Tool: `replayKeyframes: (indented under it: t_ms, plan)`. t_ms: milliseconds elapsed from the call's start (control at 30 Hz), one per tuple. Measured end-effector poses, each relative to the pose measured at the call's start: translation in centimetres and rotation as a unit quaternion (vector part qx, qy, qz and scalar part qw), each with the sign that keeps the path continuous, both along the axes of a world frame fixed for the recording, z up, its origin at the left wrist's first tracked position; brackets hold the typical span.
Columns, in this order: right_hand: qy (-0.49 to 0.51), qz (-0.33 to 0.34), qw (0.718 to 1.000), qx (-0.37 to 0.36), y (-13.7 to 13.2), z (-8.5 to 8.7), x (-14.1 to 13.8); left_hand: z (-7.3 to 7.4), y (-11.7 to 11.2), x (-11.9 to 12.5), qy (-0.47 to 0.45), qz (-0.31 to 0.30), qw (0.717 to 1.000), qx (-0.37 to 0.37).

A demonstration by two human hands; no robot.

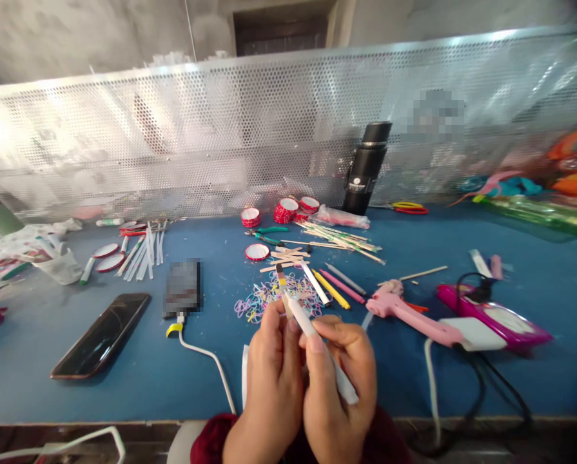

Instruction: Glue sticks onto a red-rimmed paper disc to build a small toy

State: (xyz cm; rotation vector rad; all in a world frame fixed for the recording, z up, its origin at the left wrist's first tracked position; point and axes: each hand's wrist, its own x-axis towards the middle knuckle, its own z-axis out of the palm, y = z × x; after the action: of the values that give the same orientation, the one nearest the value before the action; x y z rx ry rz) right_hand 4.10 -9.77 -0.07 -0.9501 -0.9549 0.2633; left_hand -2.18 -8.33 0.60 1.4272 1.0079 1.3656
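My left hand (271, 367) and my right hand (339, 380) are held together near the front edge of the blue table (220, 386). My right hand grips a white glue stick (317, 341) that slants up to the left. My left hand pinches a thin wooden stick (283, 287) with a dark tip, pressed against the white stick's upper end. Just beyond the hands lies a heap of small coloured rubber bands (269, 296). A pink glue gun (409, 312) rests to the right of my hands.
Loose wooden sticks (336, 238), red tape rolls (288, 209), scissors and coloured pens (336, 287) lie mid-table. A black flask (365, 167) stands by the perforated metal screen. Two phones (102, 335) lie at left, one with a white cable. Cables trail at right.
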Motion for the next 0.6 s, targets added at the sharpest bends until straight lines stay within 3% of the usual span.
replayKeyframes:
  t_ms: [167, 367, 600]
  plan:
    - [0.011, -0.026, 1.000, -0.001, 0.01, 0.13, -0.05, -0.14, 0.12, -0.01, 0.004, -0.008, 1.000, 0.010]
    - [0.006, 0.013, 1.000, 0.005, 0.01, -0.07, -0.01, -0.08, 0.02, -0.12, 0.010, 0.003, 1.000, 0.013]
    - [0.007, 0.001, 1.000, 0.006, -0.11, 0.00, -0.04, -0.47, -0.08, -0.14, 0.025, 0.034, 0.999, 0.012]
